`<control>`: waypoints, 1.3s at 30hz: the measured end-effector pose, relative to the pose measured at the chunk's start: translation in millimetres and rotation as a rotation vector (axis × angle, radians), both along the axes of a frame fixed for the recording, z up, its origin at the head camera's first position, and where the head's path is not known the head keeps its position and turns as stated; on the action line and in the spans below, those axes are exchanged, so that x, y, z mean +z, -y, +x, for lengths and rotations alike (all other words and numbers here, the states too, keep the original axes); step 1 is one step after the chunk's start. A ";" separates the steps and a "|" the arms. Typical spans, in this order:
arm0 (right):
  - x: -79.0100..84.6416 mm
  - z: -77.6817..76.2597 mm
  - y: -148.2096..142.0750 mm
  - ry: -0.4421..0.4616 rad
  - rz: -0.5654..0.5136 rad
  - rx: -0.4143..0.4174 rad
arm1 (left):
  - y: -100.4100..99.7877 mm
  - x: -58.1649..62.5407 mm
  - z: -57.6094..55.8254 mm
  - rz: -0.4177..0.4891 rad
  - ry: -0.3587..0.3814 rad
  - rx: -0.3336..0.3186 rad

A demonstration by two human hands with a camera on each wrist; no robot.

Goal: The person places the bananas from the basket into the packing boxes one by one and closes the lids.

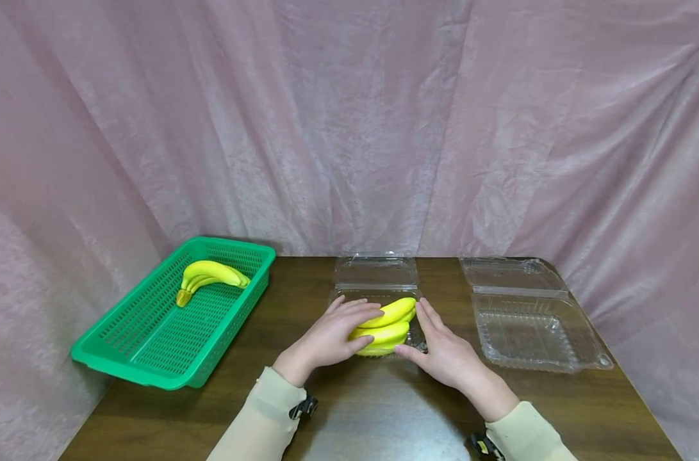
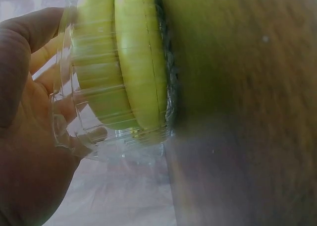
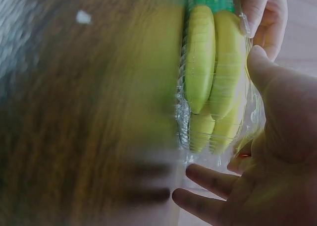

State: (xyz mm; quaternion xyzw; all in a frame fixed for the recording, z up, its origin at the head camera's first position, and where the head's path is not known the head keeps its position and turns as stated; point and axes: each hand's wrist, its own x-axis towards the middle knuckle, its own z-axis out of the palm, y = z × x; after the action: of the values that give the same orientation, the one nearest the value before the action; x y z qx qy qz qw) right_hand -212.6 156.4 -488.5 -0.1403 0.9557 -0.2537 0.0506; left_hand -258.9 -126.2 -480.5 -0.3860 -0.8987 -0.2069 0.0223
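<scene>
A bunch of yellow bananas (image 1: 386, 331) sits in the base of a clear plastic clamshell box (image 2: 67, 112). The box's lid (image 1: 377, 271) lies folded back behind it. At the left end of the bunch, my left hand (image 1: 333, 333) rests its extended fingers and thumb on the bananas. My right hand (image 1: 448, 352) is at the other end, fingers straight and thumb apart, with its fingertips at the banana tips and box rim. Through the box wall in the right wrist view, several bananas (image 3: 225, 62) show side by side.
To the left stands a green plastic basket (image 1: 207, 355) with another banana bunch (image 1: 211, 276) inside. A second clear clamshell box (image 1: 528, 358) lies unfolded on the right of the brown wooden table (image 1: 378, 416). A pink curtain (image 1: 349, 128) hangs behind the table.
</scene>
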 end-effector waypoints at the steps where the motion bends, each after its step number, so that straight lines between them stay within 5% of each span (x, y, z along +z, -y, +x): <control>1: 0.3 0.4 0.1 -0.007 0.000 0.004 | 0.1 -0.3 0.2 -0.002 -0.001 0.000; 11: 5.6 5.2 -0.9 -0.063 0.016 0.034 | -1.3 2.2 -0.5 0.028 -0.025 0.015; 26: 2.0 1.3 -6.9 -0.155 -0.007 0.033 | 2.1 5.8 -1.6 0.112 -0.101 0.303; 39: 4.7 -9.3 -7.7 -0.191 -0.005 0.003 | 9.1 6.2 -6.2 0.146 -0.066 0.423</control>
State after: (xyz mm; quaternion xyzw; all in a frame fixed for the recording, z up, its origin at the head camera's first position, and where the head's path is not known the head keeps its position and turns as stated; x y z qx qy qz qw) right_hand -221.8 164.1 -483.8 -0.1656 0.9552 -0.2417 -0.0408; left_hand -265.1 -135.3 -474.3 -0.1931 -0.9411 -0.2491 0.1225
